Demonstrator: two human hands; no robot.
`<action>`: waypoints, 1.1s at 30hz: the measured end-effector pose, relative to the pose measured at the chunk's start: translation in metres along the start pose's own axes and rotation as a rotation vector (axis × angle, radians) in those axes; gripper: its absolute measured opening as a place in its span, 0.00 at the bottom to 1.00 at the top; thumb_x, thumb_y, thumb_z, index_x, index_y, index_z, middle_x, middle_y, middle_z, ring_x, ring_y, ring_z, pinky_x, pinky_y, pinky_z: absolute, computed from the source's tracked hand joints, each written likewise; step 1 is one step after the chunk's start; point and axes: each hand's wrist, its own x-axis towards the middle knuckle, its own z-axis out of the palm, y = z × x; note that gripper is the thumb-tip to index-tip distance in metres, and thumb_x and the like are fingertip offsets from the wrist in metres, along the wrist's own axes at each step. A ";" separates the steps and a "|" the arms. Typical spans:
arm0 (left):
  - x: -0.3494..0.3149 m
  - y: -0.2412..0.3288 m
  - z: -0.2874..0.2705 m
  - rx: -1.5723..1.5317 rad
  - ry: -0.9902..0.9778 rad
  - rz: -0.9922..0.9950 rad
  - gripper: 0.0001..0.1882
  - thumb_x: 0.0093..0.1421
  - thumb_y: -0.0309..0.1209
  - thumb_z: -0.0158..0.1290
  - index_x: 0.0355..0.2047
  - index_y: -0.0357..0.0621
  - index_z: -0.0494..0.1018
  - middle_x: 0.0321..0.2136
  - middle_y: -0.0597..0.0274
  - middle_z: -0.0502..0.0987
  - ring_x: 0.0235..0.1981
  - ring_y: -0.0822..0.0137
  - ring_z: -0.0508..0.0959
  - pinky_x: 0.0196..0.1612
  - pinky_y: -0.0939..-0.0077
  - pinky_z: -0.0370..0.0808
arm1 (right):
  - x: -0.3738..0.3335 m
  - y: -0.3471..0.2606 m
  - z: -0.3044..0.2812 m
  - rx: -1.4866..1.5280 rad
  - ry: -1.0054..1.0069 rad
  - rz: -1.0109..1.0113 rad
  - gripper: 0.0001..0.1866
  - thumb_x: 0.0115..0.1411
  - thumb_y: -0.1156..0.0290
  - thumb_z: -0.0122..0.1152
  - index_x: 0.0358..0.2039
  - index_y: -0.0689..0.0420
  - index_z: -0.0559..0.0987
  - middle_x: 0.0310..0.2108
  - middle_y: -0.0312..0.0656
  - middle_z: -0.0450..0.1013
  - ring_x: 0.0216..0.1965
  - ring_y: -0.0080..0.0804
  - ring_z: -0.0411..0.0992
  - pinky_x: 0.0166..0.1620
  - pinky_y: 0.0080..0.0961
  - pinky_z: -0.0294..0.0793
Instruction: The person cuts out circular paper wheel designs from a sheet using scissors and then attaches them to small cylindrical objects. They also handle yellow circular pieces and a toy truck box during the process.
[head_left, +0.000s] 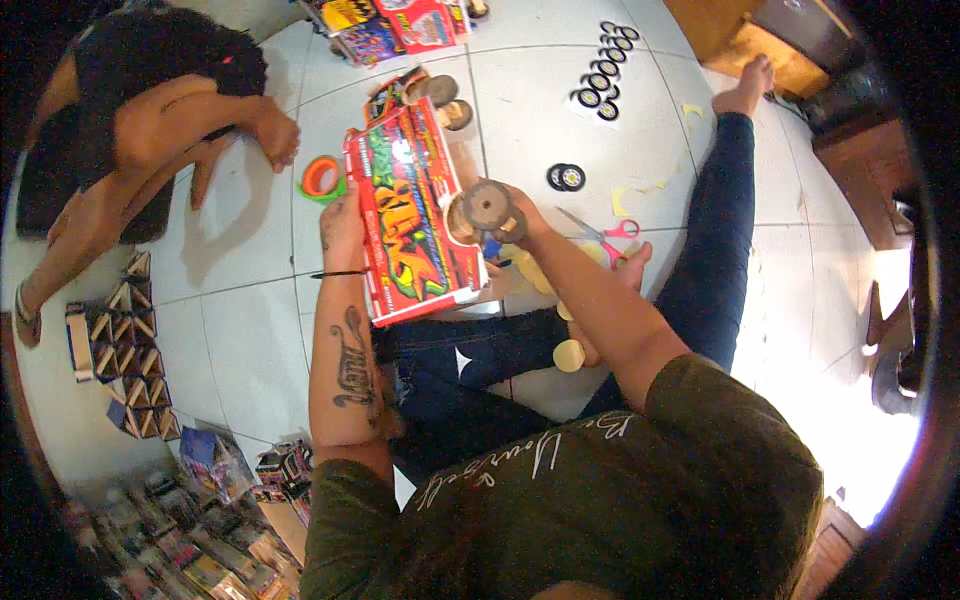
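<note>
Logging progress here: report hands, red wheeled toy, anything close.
Left hand holding left edge of red wheeled toy. Right hand at near brown wheels, fingers mostly hidden. Scissors lie right, tape roll left.

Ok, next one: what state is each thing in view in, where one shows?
Red, colour-printed, boxy toy truck: held, large printed side facing the camera, left hand at its left edge.
Plain brown round wheels: at the truck's right side; right hand close by, fingers mostly hidden.
Pink-handled metal scissors: lying on the floor.
Orange-and-green round tape roll: lying on the floor.
Two black wheel-patterned discs: overlapping.
</note>
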 end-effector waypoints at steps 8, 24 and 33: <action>0.045 -0.007 -0.004 0.183 -0.141 0.070 0.20 0.60 0.43 0.48 0.36 0.35 0.74 0.33 0.64 0.76 0.33 0.75 0.73 0.38 0.81 0.69 | -0.028 -0.112 -0.075 -1.880 0.477 -0.428 0.25 0.43 0.58 0.67 0.42 0.53 0.75 0.40 0.44 0.70 0.45 0.41 0.67 0.47 0.32 0.69; -0.024 0.020 0.012 0.689 0.479 0.816 0.19 0.59 0.40 0.48 0.41 0.35 0.69 0.36 0.59 0.73 0.35 0.68 0.73 0.39 0.74 0.70 | -0.116 -0.156 -0.050 -1.125 0.243 -0.498 0.09 0.47 0.79 0.61 0.32 0.59 0.79 0.33 0.41 0.75 0.33 0.26 0.72 0.37 0.22 0.72; -0.224 0.019 0.085 -0.511 -0.590 0.033 0.15 0.62 0.36 0.46 0.39 0.34 0.71 0.32 0.60 0.76 0.29 0.75 0.74 0.35 0.80 0.70 | -0.206 -0.131 0.051 -1.225 -0.294 -1.082 0.19 0.42 0.83 0.60 0.39 0.60 0.76 0.40 0.45 0.71 0.41 0.40 0.71 0.42 0.31 0.72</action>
